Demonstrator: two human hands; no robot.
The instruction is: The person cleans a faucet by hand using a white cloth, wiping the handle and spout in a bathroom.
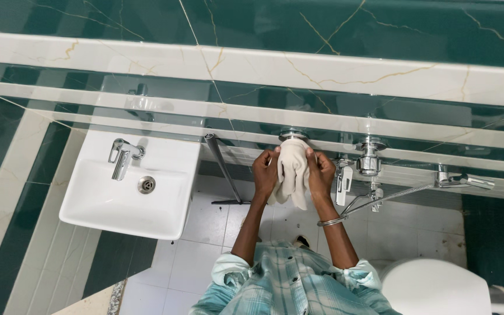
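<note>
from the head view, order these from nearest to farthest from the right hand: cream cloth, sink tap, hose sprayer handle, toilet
1. cream cloth: gripped by the right hand, against the wall
2. hose sprayer handle: just right of that hand
3. toilet: lower right corner
4. sink tap: far left, on the white basin

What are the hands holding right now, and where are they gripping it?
Both hands, left hand and right hand, grip a cream cloth by its two side edges, against a wall fitting.

A crumpled cream cloth (292, 172) hangs against the round chrome wall fitting (293, 135), draped downward.
</note>
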